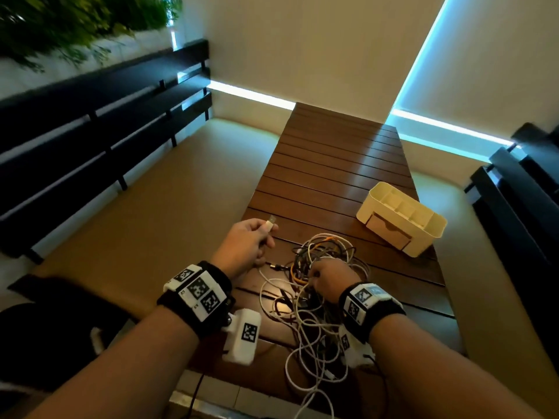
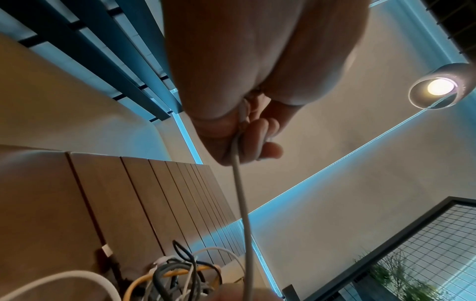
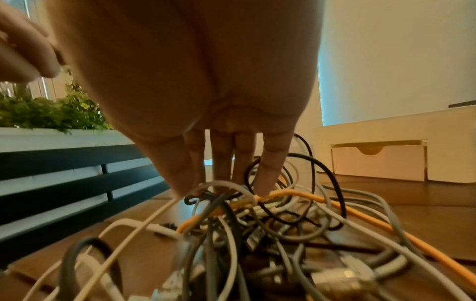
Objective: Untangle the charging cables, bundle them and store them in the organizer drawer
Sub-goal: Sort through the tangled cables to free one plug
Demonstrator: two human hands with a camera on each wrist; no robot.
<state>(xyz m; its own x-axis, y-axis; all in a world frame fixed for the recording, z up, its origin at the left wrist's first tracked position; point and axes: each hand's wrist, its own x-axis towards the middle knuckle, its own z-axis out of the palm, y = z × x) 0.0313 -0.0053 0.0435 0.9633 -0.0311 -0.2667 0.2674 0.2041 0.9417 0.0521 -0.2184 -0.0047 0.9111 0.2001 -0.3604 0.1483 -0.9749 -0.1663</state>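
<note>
Two hands at work over a slatted brown wooden table (image 1: pixel 338 164) running from 6 o'clock up toward 12 in the head view. Left hand (image 1: pixel 246 246) raised at about 9 o'clock of the tangle, fingers curled around a white cable (image 2: pixel 242 203), its USB plug (image 1: pixel 271 222) poking out past the knuckles; seen from the left wrist, that cable drops straight from the fist toward the pile. Right hand (image 1: pixel 328 278) set on top of the cable tangle (image 1: pixel 317 297), fingers (image 3: pixel 273 163) reaching down into the loops, fingertips touching white and orange strands; cannot tell whether any strand is actually pinched. Tangle of white, grey, black and orange cables heaped on the near half of the table, loose white loops trailing toward 6 o'clock and over the near edge. Cream organizer (image 1: pixel 402 219) at about 2 o'clock from the tangle, near the right table edge and apart from the cables, compartments open on top, drawer (image 3: pixel 378 160) with a half-round finger notch closed at its front. Pale walls around, cyan light strips along their seams, dark slatted benches (image 1: pixel 90 140) at 9 and 3 o'clock, green plants (image 1: pixel 75 22) at 11 o'clock, a lit round lamp (image 2: pixel 440 87) overhead in the left wrist view.
</note>
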